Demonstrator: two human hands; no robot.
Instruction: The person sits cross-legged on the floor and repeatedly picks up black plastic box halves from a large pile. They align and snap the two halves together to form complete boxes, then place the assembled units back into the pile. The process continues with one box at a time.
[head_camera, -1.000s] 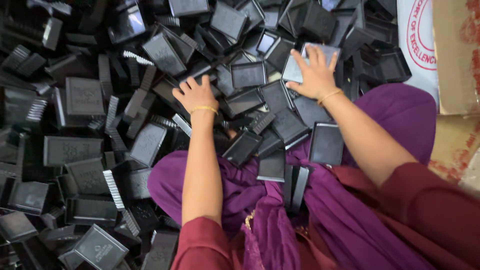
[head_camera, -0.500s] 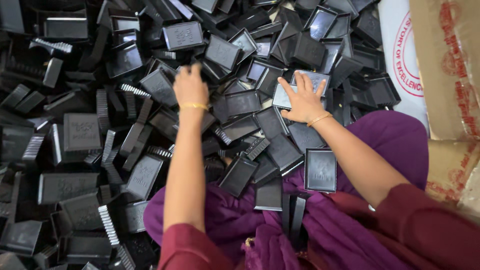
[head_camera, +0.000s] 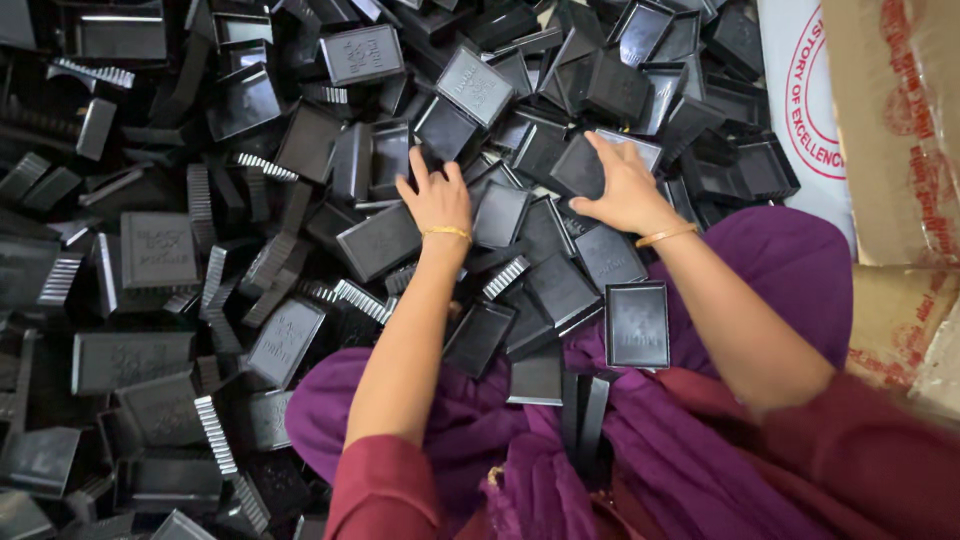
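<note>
So, around: heaped black plastic trays (head_camera: 160, 250), purple cloth (head_camera: 760, 270), cardboard (head_camera: 890, 130).
Left hand (head_camera: 437, 200): spread flat on a tray (head_camera: 380, 240), long axis slanting up-right.
Right hand (head_camera: 625, 185): spread, pressing a tilted tray (head_camera: 580, 165).

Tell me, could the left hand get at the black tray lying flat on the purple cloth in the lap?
Probably yes. The tray lies face up on the purple cloth with nothing on top of it. The left hand would only need to cross beneath the right forearm.

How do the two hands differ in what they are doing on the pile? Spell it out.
The left hand lies on the black trays with fingers pointing up the pile; the right hand reaches leftward, fingers spread over a flat black lid. The left hand sits nearer the pile's middle, the right hand nearer the white sack. Both wear a thin gold bangle and rest palm-down.
</note>
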